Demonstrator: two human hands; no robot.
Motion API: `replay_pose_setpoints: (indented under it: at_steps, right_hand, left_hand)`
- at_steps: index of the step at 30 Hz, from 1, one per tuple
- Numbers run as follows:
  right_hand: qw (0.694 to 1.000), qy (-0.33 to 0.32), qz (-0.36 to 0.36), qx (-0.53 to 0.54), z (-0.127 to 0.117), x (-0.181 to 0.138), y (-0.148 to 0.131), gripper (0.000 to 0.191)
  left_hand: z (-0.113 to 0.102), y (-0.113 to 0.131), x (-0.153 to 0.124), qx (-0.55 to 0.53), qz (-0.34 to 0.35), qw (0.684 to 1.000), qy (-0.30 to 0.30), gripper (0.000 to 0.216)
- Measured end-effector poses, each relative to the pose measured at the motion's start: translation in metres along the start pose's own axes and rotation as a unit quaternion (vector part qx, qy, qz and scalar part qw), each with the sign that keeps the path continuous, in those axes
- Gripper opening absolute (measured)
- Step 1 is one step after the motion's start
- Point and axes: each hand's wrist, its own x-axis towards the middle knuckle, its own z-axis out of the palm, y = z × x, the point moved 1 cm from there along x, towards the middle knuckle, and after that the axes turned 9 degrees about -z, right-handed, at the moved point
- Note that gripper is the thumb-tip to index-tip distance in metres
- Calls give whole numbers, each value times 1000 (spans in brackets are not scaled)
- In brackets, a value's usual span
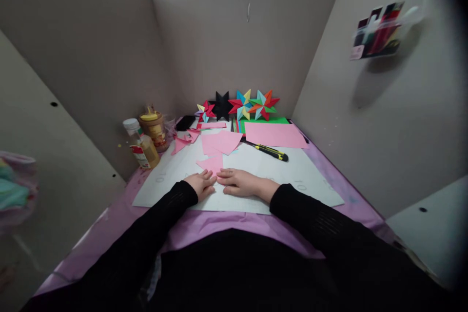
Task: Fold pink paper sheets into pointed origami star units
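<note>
A left hand [201, 185] and right hand [239, 182] lie palms-down at the near end of a pink paper piece [212, 163] on a white sheet [307, 170], left fingers slightly apart, right ones stretched nearly together, neither pinching. The paper looks feather-light, thin and crease-prone, likely to slide or tear if dragged; its edges seem the safest hold.

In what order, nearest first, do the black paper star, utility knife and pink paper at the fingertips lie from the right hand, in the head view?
From the right hand:
1. Pink paper, touching it, leftward.
2. Utility knife, ahead and right.
3. Black paper star, at the back.
</note>
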Motion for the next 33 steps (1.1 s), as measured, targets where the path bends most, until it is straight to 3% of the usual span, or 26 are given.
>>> replay_pose_setpoints:
  at_steps: [6,11,15,24,33]
  right_hand:
    - [998,-15,-19,56,-8,-10,3,37]
    - [982,37,50,178,-7,-17,11,32]
    - [986,107,77,100,-1,-14,11,33]
    - [998,55,4,-13,2,-9,11,35]
    - [998,42,32,37,-6,0,21,34]
  left_hand:
    - [-7,6,-1,6,14,999,-28,48]
    - [-9,11,-3,15,19,1000,-9,46]
    - [-7,14,-5,30,14,999,17,44]
    - [3,16,-9,63,20,996,58,44]
    - [1,23,-11,40,20,998,48,42]
